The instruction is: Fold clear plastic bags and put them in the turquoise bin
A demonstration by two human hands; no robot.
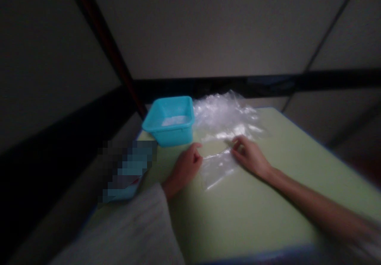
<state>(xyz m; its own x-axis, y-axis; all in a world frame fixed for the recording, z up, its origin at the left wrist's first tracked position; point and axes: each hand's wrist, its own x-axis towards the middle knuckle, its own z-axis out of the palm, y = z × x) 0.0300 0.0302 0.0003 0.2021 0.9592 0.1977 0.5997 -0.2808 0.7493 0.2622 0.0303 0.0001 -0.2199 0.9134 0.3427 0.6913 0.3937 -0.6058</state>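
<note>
A small clear plastic bag point(218, 169) lies on the yellow-green tabletop between my two hands. At its upper left corner is my left hand point(187, 165), fingers curled, with thumb and fingertips closed on the film. My right hand point(250, 157) pinches the upper right corner of the same bag. The bag's near edge rests low on the table, catching some light. Just beyond my hands spreads a loose heap of clear plastic bags point(222, 112), crumpled and shiny. Blur hides exactly how the fingertips meet the film.
A turquoise plastic basin point(175, 134) with something whitish inside stands at the back left. Left of my left hand, a blurred-out bluish item point(131, 173) lies at the table's left edge. Grey panels point(214, 30) rise behind the table point(253, 217).
</note>
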